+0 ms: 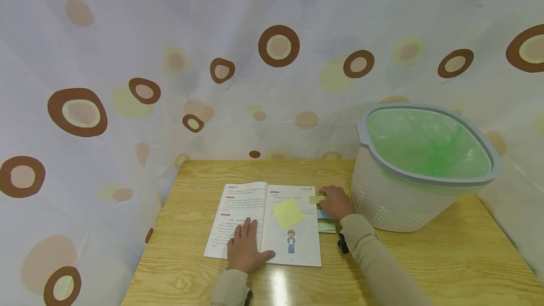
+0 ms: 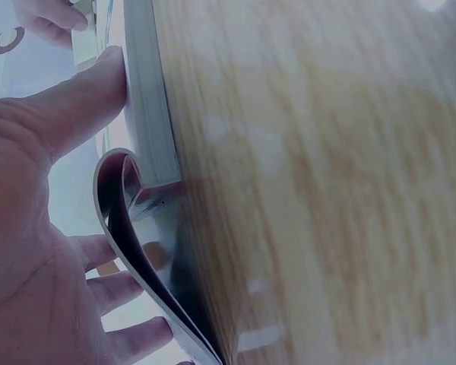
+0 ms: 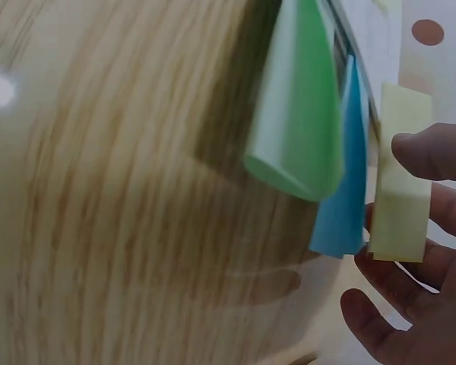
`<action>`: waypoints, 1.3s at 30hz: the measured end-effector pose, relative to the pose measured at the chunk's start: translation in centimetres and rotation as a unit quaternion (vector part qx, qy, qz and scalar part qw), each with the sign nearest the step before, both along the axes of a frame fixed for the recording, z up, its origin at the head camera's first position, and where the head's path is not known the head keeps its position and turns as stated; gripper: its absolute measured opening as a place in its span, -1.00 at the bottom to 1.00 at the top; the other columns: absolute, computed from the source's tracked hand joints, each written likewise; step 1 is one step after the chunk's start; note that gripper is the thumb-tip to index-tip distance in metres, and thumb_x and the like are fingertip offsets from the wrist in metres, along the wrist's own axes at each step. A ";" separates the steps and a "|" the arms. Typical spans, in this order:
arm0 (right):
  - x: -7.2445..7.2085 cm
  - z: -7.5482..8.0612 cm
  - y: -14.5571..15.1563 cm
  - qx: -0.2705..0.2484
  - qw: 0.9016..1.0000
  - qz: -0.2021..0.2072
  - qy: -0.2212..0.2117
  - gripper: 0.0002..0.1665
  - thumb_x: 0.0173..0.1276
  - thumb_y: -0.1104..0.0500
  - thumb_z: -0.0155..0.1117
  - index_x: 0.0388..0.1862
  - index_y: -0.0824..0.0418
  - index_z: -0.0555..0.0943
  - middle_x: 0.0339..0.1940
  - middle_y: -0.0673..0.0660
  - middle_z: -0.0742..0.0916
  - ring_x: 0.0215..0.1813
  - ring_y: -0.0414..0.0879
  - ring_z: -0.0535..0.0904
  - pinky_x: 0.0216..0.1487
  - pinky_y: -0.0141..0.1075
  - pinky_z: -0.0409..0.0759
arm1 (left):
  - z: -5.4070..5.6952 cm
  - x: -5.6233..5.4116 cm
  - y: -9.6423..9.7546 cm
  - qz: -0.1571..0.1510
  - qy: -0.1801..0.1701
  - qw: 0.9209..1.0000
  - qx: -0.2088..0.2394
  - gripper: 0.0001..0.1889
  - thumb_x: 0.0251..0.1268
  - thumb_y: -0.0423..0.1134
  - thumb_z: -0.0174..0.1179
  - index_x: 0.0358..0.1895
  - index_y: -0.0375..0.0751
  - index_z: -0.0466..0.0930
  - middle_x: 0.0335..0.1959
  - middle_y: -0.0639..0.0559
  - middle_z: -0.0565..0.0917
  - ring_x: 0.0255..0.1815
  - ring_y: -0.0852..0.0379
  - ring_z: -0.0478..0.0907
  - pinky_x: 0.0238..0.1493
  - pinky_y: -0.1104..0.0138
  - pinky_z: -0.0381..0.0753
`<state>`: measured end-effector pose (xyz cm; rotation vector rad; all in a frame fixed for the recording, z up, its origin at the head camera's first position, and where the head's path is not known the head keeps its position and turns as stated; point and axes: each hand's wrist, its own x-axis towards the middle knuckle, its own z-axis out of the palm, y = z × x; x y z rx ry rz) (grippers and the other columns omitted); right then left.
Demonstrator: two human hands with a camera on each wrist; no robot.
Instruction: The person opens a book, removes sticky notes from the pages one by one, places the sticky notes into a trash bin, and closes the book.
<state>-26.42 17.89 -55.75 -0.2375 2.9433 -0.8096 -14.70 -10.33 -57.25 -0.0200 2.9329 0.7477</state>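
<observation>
An open book (image 1: 255,244) with printed text lies on the wooden table. My left hand (image 1: 244,247) rests spread on its lower left page, the thumb reaching across the fold; the left wrist view shows this hand (image 2: 38,205) by the book's curled lower edge. A yellow sticky note (image 1: 289,213) sits on the right page. At the right page's edge, my right hand (image 1: 337,202) pinches a narrow yellow sticky tab (image 3: 401,182) between thumb and fingers. Below it, a blue tab (image 3: 346,205) and a green tab (image 3: 300,114) stick out from the book's side.
A white basket (image 1: 382,202) with a grey rim and a green liner stands just right of my right hand. Behind the table (image 1: 178,259) hangs a white curtain (image 1: 238,13) with brown circles.
</observation>
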 end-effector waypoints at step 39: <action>0.0 -1.4 0.2 -0.029 0.999 -0.026 0.023 -0.69 0.32 0.22 0.21 -0.01 0.28 0.70 -0.02 0.32 0.73 0.07 0.29 0.59 0.08 0.14 0.58 | 0.4 0.3 0.0 -0.005 -0.002 1.000 0.012 0.10 -0.09 0.20 0.47 0.52 -0.20 0.16 0.59 -0.21 0.16 0.56 -0.35 0.09 0.39 -0.34 0.20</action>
